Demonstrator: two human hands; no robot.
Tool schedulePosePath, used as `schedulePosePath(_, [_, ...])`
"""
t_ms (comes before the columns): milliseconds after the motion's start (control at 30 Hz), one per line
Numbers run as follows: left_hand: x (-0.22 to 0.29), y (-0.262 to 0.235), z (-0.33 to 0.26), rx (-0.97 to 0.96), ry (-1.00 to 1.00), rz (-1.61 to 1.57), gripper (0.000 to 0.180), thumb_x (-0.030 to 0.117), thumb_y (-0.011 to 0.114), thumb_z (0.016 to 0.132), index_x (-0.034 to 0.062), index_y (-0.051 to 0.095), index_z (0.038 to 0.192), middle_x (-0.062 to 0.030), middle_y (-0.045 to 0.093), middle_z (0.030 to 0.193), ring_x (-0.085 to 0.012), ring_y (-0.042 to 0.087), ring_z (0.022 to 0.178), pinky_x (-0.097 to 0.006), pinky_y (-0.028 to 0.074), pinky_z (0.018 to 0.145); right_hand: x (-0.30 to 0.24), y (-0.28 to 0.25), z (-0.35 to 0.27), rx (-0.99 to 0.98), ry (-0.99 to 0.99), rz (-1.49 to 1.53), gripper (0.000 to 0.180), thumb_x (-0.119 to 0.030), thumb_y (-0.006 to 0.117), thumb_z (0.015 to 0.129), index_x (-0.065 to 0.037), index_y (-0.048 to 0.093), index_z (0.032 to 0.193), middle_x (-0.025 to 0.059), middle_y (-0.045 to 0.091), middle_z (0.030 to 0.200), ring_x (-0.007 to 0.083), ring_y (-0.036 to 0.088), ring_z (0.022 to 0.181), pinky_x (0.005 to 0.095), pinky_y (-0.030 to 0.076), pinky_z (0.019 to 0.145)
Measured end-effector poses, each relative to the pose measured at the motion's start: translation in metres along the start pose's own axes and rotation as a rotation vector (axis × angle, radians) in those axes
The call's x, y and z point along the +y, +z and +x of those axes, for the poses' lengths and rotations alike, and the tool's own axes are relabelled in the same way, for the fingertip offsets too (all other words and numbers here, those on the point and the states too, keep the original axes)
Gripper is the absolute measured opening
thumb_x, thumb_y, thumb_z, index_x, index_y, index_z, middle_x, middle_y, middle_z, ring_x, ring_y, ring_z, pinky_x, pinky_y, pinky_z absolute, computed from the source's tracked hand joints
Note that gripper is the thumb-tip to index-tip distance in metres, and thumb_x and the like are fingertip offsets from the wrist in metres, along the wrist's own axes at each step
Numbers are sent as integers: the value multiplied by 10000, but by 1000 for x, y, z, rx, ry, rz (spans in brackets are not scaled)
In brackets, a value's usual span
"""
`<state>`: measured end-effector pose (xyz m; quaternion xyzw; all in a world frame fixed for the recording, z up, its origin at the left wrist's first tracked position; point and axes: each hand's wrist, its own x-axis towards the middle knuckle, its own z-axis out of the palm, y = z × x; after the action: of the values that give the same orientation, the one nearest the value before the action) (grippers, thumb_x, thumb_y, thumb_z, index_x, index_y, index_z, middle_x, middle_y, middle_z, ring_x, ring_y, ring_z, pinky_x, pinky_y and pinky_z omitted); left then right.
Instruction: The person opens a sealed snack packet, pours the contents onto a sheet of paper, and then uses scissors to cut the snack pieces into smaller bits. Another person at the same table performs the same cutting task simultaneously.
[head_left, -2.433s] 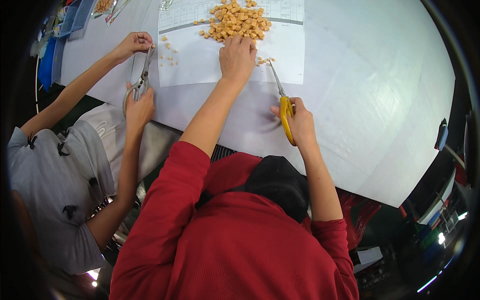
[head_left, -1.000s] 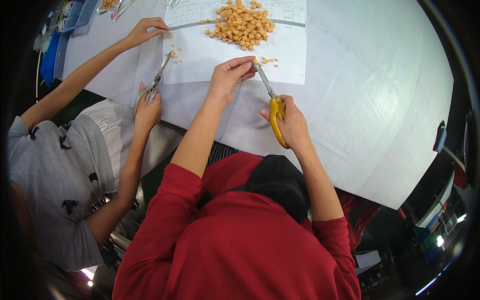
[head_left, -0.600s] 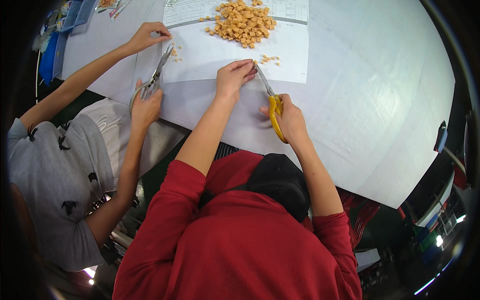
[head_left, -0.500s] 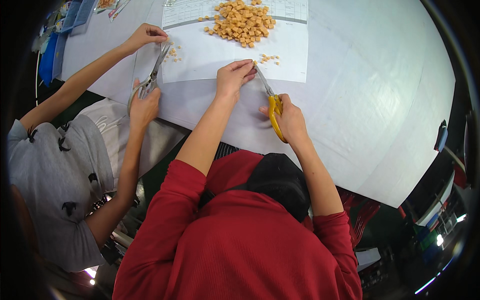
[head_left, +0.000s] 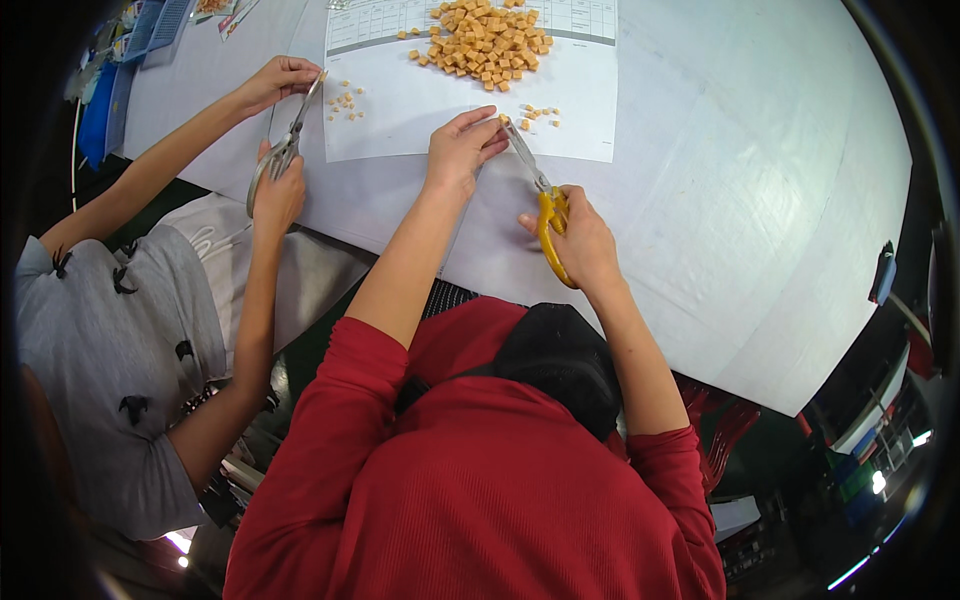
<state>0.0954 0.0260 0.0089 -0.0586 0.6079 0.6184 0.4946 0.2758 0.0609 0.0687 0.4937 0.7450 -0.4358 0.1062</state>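
Observation:
My left hand [head_left: 463, 150] is pinched at the fingertips on a small orange cube [head_left: 503, 118] above the printed sheet. Yellow-handled scissors [head_left: 548, 215] are gripped in my right hand [head_left: 585, 240], their blades pointing up and left. The blade tips meet the cube right beside my left fingertips. Just right of the tips lie several tiny cut pieces [head_left: 540, 112] on the paper. Beyond both hands, a heap of orange cubes [head_left: 488, 45] rests on the white sheet [head_left: 400, 110].
At my left a co-worker in a grey top works with grey-handled scissors [head_left: 280, 165], near another scatter of tiny pieces [head_left: 346, 102]. Blue baskets [head_left: 160, 30] stand at the far left. The white table [head_left: 740, 200] curves round to the right.
My left hand has shifted slightly left and away from me with the cube. The scissor tips followed, and their blades look a little wider apart. The co-worker's scissors moved left.

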Motion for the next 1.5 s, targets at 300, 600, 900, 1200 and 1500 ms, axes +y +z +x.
schedulePosePath(300, [-3, -1, -2, -37, 7, -7, 274, 2, 603, 855, -86, 584, 1114, -159, 650, 980, -228, 661, 857, -323, 574, 781, -4, 2, 1, 40, -26, -62, 677, -534, 682, 783, 16, 498, 1133, 224, 634, 992, 366, 638, 900, 434, 500, 746])
schedulePosePath(600, [-3, 6, -5, 23, -73, 24, 224, 27, 642, 862, -72, 566, 1048, -178, 632, 1024, -244, 649, 930, -348, 561, 853, -1, 7, 5, 32, 5, -40, 636, -510, 689, 787, 20, 516, 1092, 228, 654, 875, 382, 648, 812, 440, 501, 681])
schedulePosePath(900, [-3, 3, 0, 24, -77, -2, 195, 2, 644, 852, -63, 589, 1026, -153, 642, 995, -243, 653, 926, -332, 571, 838, 0, 2, 7, -24, 63, 14, 665, -525, 693, 778, 23, 513, 1110, 229, 656, 910, 372, 653, 833, 433, 508, 702])
schedulePosePath(1200, [8, 0, 4, -49, -11, 115, 224, -7, 616, 863, -63, 588, 1078, -152, 642, 1015, -211, 654, 903, -322, 569, 834, 1, -1, 5, -10, -5, 4, 702, -542, 687, 777, 30, 497, 1137, 230, 640, 989, 369, 639, 904, 433, 504, 752])
schedulePosePath(1500, [7, 6, 3, -13, -45, 60, 246, 0, 628, 854, -76, 562, 1079, -184, 637, 1025, -234, 656, 910, -329, 571, 834, 0, 0, 8, 48, -19, -32, 681, -523, 704, 769, 29, 507, 1115, 229, 651, 922, 374, 647, 850, 429, 506, 720])
